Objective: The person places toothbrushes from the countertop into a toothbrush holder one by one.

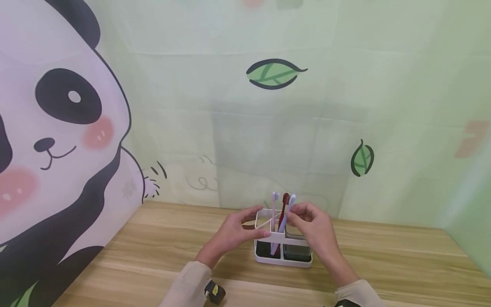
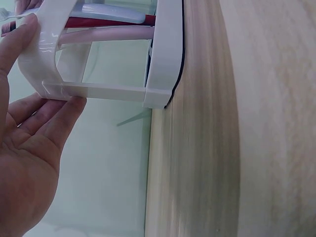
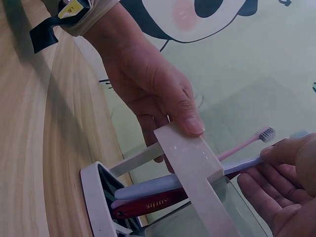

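A white toothbrush holder with a dark base stands on the wooden table. My left hand grips its upper frame at the left, thumb on the front edge and fingers around the side. Inside stand a pink toothbrush and a dark red toothbrush. Between the thumb and fingers of my right hand is a light blue toothbrush, pinched near its head. Its handle passes down through the top frame, and its lower end is inside the holder, beside the red handle in the right wrist view.
A clear cup sits in the holder's right compartment. The wooden table meets a pale green cloth backdrop printed with leaves and a panda. Black wrist cameras are strapped over both sleeves, one on the left cuff.
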